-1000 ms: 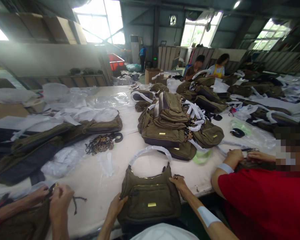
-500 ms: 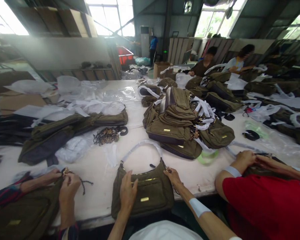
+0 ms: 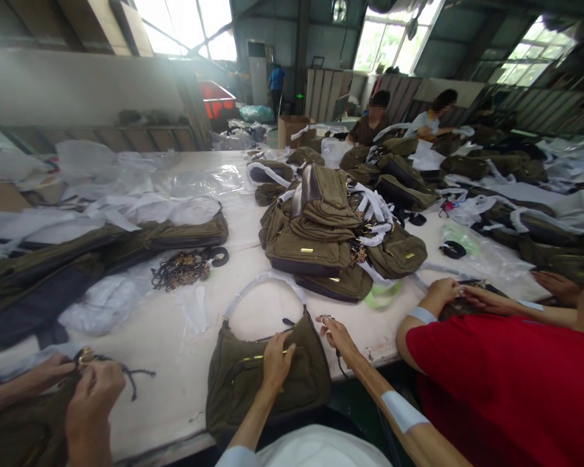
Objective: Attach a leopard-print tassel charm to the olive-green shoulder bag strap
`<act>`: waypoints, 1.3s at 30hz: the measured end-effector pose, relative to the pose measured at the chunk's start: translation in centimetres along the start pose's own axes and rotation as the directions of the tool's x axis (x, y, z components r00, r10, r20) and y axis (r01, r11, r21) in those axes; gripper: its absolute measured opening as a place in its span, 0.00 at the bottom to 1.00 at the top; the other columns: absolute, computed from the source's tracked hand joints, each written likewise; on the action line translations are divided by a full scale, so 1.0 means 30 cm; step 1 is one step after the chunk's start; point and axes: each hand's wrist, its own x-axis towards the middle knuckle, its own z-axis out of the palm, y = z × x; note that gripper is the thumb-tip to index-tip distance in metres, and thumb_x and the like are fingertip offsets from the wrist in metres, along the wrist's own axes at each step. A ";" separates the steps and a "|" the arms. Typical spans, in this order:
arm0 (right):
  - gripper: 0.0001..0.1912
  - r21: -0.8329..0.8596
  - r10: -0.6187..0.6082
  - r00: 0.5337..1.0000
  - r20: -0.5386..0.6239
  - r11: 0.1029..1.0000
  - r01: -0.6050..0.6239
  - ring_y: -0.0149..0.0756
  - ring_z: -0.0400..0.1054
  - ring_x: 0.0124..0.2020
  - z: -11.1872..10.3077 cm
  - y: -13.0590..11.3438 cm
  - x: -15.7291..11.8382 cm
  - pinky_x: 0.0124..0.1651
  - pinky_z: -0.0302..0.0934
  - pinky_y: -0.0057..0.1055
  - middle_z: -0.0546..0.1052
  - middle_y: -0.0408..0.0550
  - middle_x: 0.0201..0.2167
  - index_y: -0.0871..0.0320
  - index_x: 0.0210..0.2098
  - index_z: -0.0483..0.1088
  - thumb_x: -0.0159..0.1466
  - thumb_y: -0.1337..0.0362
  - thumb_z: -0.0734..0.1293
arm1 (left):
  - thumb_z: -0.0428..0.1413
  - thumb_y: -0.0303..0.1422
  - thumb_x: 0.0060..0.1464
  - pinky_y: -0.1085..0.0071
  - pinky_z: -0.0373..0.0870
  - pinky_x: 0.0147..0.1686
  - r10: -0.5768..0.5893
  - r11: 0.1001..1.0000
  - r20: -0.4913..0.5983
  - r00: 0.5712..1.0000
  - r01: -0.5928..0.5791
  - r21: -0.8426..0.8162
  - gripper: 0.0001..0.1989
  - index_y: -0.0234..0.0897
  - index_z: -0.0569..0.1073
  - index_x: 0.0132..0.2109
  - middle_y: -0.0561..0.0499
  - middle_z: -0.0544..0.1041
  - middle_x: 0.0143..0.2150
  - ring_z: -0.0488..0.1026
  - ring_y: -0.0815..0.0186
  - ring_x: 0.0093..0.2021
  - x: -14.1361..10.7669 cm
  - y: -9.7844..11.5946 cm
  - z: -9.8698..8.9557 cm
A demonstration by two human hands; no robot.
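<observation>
An olive-green handbag (image 3: 228,399) with a gold zip and a white-wrapped handle (image 3: 253,283) lies on the table in front of me. My left hand (image 3: 276,364) rests on the bag's front pocket, fingers extended and thumb apart, partly covering the zip. Just right of the bag, and apart from it, my right hand (image 3: 338,338) is closed on a small metal-ringed item (image 3: 326,320). A dark, thin piece hangs below that hand; I cannot tell exactly what the item is. A black zip pull (image 3: 288,322) shows at the bag's top edge.
Beyond my bag is a pile of olive bags (image 3: 316,243). Left of it lie beaded dark cords (image 3: 178,269) and plastic wrapping (image 3: 100,305). Co-workers' hands (image 3: 90,395) handle a bag at left; a person in a red top (image 3: 506,376) works close at right.
My left hand has slid right across the bag's front. My right hand has moved off the bag's upper right corner with the ringed item. The view has turned slightly right.
</observation>
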 end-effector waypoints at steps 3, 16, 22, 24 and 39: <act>0.26 0.082 -0.050 0.980 0.194 0.996 0.035 0.23 0.50 0.17 0.003 -0.071 -0.055 0.20 0.43 0.24 0.68 0.42 0.25 0.61 0.40 0.70 0.61 0.44 0.57 | 0.52 0.45 0.53 0.55 0.58 0.57 -0.022 0.989 0.117 0.993 0.039 -0.140 0.19 0.37 0.75 0.45 0.38 0.73 0.51 0.67 0.52 0.55 0.004 0.109 0.021; 0.21 0.059 0.005 0.928 0.373 0.998 -0.029 0.23 0.57 0.19 0.089 -0.085 -0.130 0.22 0.49 0.22 0.71 0.41 0.25 0.61 0.42 0.70 0.57 0.51 0.68 | 0.59 0.26 0.50 0.70 0.71 0.41 -0.351 0.408 0.295 0.888 0.429 -0.806 0.04 0.34 0.73 0.36 0.48 0.78 0.34 0.76 0.66 0.35 0.034 0.153 -0.053; 0.18 0.007 0.065 0.962 0.266 0.998 -0.069 0.31 0.67 0.27 0.124 -0.070 -0.144 0.32 0.60 0.28 0.75 0.46 0.29 0.62 0.37 0.74 0.53 0.54 0.70 | 0.55 0.26 0.55 0.71 0.73 0.40 -0.431 0.312 0.259 0.864 0.413 -0.856 0.03 0.34 0.72 0.38 0.48 0.79 0.34 0.77 0.66 0.35 0.042 0.130 -0.143; 0.18 -0.024 0.005 0.966 0.260 1.000 0.001 0.35 0.69 0.35 0.148 -0.095 -0.153 0.41 0.62 0.32 0.76 0.47 0.33 0.61 0.37 0.76 0.52 0.55 0.71 | 0.55 0.25 0.55 0.72 0.74 0.38 -0.419 0.294 0.272 0.866 0.414 -0.862 0.03 0.34 0.72 0.38 0.48 0.79 0.35 0.77 0.67 0.35 0.031 0.132 -0.157; 0.14 0.136 0.003 0.982 0.188 0.990 -0.029 0.25 0.56 0.21 0.282 -0.250 -0.155 0.26 0.48 0.24 0.70 0.40 0.20 0.62 0.29 0.74 0.51 0.56 0.72 | 0.61 0.27 0.47 0.69 0.73 0.37 -0.302 0.459 0.227 0.926 0.349 -0.817 0.09 0.32 0.74 0.38 0.46 0.79 0.36 0.77 0.65 0.32 -0.018 0.174 -0.205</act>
